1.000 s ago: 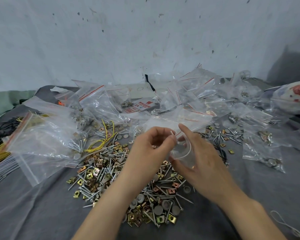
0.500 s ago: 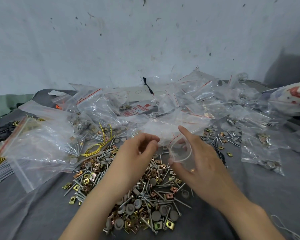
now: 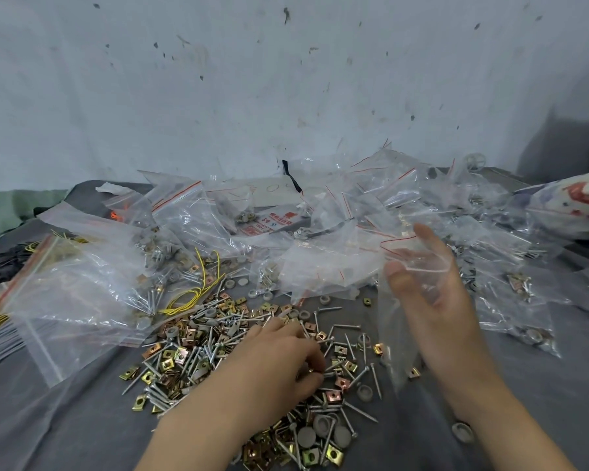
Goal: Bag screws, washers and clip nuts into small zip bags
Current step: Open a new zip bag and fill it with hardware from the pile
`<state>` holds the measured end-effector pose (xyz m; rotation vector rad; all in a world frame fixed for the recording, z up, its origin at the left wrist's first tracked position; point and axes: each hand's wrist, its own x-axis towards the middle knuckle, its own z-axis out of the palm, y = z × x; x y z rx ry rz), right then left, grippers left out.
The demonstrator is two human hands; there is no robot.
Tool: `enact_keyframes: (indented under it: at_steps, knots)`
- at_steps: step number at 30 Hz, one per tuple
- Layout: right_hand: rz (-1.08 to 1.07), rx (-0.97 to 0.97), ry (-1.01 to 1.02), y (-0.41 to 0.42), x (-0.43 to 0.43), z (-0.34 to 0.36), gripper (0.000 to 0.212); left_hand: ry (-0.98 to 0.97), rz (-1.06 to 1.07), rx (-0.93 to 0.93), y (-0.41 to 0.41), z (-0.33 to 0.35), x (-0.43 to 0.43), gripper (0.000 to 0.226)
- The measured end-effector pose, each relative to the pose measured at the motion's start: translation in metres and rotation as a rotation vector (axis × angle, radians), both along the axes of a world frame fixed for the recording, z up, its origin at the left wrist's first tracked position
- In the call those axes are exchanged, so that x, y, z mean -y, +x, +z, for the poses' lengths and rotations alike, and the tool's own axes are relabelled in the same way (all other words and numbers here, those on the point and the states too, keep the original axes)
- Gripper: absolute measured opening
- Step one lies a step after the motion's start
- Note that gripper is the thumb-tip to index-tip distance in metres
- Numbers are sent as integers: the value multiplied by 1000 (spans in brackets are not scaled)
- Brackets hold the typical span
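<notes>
Here the bag (image 3: 402,334) is hanging right of centre in the frame, raised above the cloth (image 3: 65,419), its mouth gaping open at the top and its clear body drooping down toward the scattered hardware. The right hand (image 3: 436,300) is gripping it near the mouth, the thumb (image 3: 397,271) pressing on the near side and the fingers spreading behind the plastic. Low and centre, the left hand (image 3: 276,362) is reaching palm-down into the pile (image 3: 198,351), its fingers curling among the pieces; whether they are pinching anything cannot be told. The pile is sprawling across the lower middle of the frame, mixing screws (image 3: 357,411), gold and copper-coloured clip nuts (image 3: 167,363) and grey round washers (image 3: 342,436), some of them lying loose under the bag. Beyond it, a heap (image 3: 354,205) of red-striped zip bags is spreading from the centre to the right edge, several of them showing hardware inside. A big bag (image 3: 72,294) is lying at the left, just beside a loop of yellow wire (image 3: 198,290) at the pile's upper edge. A pale, speckled wall (image 3: 286,96) is filling the upper half of the frame.
</notes>
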<state>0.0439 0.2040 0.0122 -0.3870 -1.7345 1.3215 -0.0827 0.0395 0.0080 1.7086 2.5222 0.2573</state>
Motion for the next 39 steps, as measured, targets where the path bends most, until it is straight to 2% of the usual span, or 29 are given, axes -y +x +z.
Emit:
enact_keyframes:
  at_steps: [6, 22, 26, 30, 35, 37, 39]
  knots:
    - [-21, -37, -31, 2, -3, 3, 62, 13, -2, -44, 0, -3, -2, 25]
    - [-34, 22, 40, -2, -7, -3, 62, 223, 41, 112, -3, -1, 2, 12]
    - [-82, 132, 150, -4, -10, -11, 61, 412, 130, 310, -1, 4, 0, 6]
    - [-51, 269, 268, -4, -12, -18, 72, 690, 222, 523, -3, 13, -2, 8]
    - [-7, 387, 421, -9, -5, -21, 75, 916, 249, 766, -7, 28, 0, 14]
    - [9, 416, 468, -11, 1, -22, 77, 998, 245, 823, -6, 34, 1, 18]
    - [39, 438, 501, -13, 7, -23, 78, 1030, 235, 805, -6, 36, 2, 18]
